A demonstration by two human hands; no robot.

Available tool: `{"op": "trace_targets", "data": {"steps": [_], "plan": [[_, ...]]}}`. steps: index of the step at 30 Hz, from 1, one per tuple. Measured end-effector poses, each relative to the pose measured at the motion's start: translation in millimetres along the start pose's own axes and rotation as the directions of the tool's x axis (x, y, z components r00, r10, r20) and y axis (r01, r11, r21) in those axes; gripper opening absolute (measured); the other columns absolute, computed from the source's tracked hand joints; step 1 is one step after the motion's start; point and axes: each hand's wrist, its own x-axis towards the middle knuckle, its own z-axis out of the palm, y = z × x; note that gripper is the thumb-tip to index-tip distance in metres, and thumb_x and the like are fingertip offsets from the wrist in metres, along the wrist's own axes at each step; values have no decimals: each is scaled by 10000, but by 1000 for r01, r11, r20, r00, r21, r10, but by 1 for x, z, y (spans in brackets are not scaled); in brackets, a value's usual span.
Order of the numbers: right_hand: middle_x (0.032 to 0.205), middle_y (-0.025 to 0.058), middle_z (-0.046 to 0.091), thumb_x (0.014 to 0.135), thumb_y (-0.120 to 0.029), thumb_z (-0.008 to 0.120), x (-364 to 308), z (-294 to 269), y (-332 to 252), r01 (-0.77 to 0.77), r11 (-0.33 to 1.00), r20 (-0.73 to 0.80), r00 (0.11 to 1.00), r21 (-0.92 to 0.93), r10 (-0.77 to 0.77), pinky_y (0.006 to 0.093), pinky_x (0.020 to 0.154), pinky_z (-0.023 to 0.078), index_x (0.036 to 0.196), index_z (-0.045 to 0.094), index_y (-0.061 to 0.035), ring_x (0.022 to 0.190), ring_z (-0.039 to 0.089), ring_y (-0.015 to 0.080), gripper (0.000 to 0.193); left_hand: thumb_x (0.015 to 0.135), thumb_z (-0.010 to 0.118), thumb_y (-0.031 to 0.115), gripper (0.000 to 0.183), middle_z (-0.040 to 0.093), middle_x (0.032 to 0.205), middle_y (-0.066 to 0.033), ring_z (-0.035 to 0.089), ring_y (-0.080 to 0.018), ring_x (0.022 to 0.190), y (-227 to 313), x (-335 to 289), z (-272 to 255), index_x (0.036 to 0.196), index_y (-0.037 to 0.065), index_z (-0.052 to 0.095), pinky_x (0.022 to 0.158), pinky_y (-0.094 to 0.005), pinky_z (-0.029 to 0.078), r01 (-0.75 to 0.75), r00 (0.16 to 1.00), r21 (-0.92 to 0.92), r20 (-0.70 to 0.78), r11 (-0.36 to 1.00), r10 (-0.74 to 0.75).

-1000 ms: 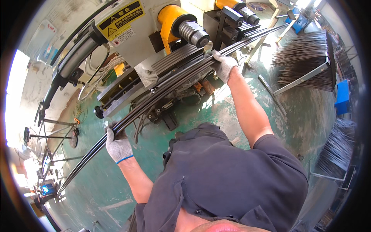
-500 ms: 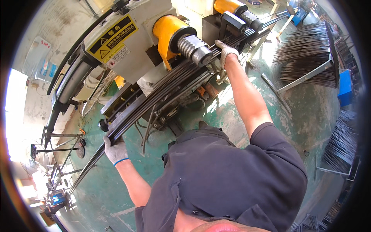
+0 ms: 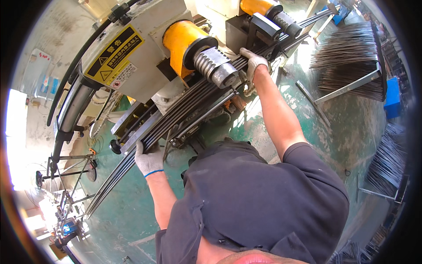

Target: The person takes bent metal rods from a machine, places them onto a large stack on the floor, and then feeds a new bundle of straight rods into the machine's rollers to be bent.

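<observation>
A row of long, thin metal rods [image 3: 184, 100] runs diagonally across the machine, from the lower left to the upper right. My left hand [image 3: 149, 159], in a pale knitted glove with a blue cuff, grips the rods' near side; its thumb lies over them and the other fingers are mostly hidden. Farther along, my gloved right hand [image 3: 256, 64] is closed round the rods, thumb on top, just right of a ridged steel roller [image 3: 216, 66]. That roller projects from a yellow housing [image 3: 182, 42] above the rods.
A second yellow housing with a ridged roller [image 3: 285, 23] stands at the far right of the machine. Racks hold thin rods [image 3: 345, 55] on the right, beside a blue box [image 3: 392, 100]. A dark curved arm [image 3: 68, 116] hangs at left. The floor [image 3: 118, 229] is worn green.
My left hand has shifted right along the rods, which now lie more spread out side by side. My right hand stays on them near the roller. The machine sits slightly farther left in view.
</observation>
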Motion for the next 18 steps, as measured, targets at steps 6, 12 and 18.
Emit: {"op": "trace_targets", "data": {"steps": [6,12,18], "plan": [[1046,24,780,884,-205,826,-11,-5,-24,64,996,0,998,-61,-64,423,889,527,1071,801,-96,907,697,222,218,1068,538,221,381,677,1352,-176,635,-345,1265,52,19,-47,1319,-50,631,1149,-503,473,-201,978,-16,-55,979,200],[963,40,770,887,-238,837,15,-11,-20,7,999,1,1000,-54,-7,419,853,537,1065,802,-97,844,694,205,230,1073,546,221,380,677,1345,-175,629,-341,1268,32,14,-28,1324,-54,625,1140,-507,475,-171,985,-13,-12,985,171],[998,82,783,870,-208,860,-5,-6,-33,-28,998,112,994,64,21,367,842,576,1073,799,-74,838,733,231,251,1086,514,272,397,684,1327,-183,639,-359,1242,33,11,6,1316,-27,638,1124,-517,477,-113,994,-45,-18,993,112]]}}
